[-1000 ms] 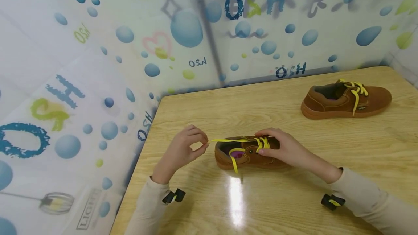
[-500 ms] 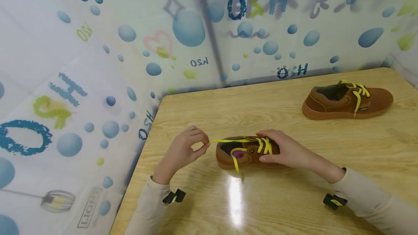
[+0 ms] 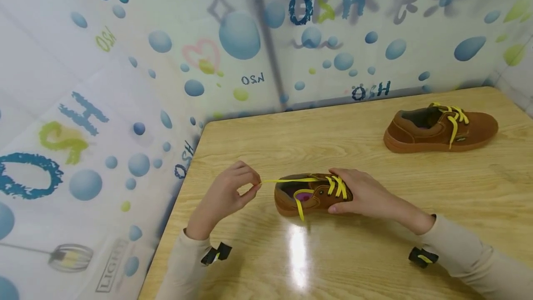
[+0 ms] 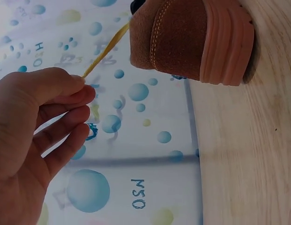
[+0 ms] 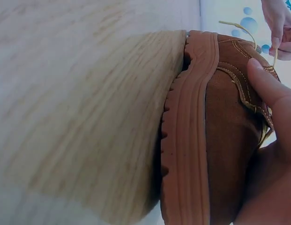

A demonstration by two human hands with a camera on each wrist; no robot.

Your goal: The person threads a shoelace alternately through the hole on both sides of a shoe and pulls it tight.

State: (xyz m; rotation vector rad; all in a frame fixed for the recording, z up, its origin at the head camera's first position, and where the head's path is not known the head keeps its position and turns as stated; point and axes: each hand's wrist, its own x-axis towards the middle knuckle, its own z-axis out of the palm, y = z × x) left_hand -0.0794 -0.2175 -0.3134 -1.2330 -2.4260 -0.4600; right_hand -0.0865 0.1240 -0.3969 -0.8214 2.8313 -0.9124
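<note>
A brown shoe (image 3: 322,205) with yellow laces sits on the wooden table, its heel toward my left hand. Thumb and index finger of my left hand (image 3: 228,193) pinch the end of one yellow shoelace (image 3: 287,180), which runs taut back over the shoe's opening. In the left wrist view this lace (image 4: 107,52) slants up to the heel. My right hand (image 3: 368,193) grips the shoe over its front, thumb on the near side, fingers on the far side; the toe is hidden under it. The other lace end (image 3: 300,208) hangs loose over the near side.
A second brown shoe (image 3: 479,128), its yellow laces threaded, stands at the back right of the wooden table (image 3: 354,263). Behind the table rises a wall (image 3: 341,45) printed with blue and green drops.
My left hand has drawn slightly left with the lace end. My right hand has slid a little toward the toe, showing more of the crossed laces.
</note>
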